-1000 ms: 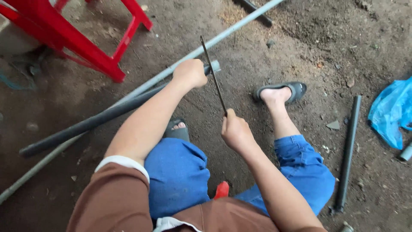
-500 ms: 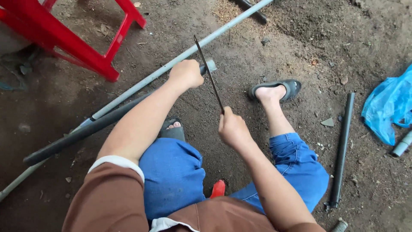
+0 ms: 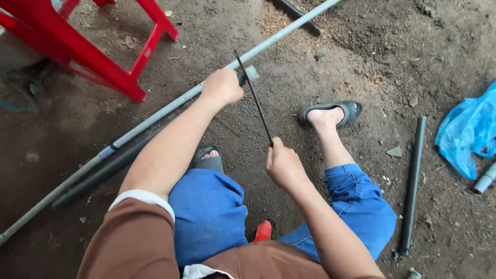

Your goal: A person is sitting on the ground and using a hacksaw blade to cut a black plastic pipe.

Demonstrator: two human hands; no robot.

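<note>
My left hand (image 3: 222, 86) grips the end of a dark pipe (image 3: 108, 170) that lies on the dirt floor, its cut end (image 3: 250, 74) poking out past my fingers. My right hand (image 3: 283, 166) is closed on the near end of a thin dark saw blade (image 3: 253, 98), which slants away from me and crosses the pipe just beyond my left hand. A longer grey pipe (image 3: 170, 106) lies alongside the dark one. I sit low with my knees apart, both feet in dark sandals (image 3: 338, 111).
A red plastic stool (image 3: 103, 57) stands at the upper left. Another dark pipe (image 3: 412, 186) lies on the right, beside a blue plastic bag (image 3: 467, 134) and a short grey pipe piece (image 3: 484, 178). A dark pipe (image 3: 297, 13) lies at the top.
The saw blade has shifted slightly across the pipe, with my right hand moving a little. My left hand keeps its grip on the pipe end.
</note>
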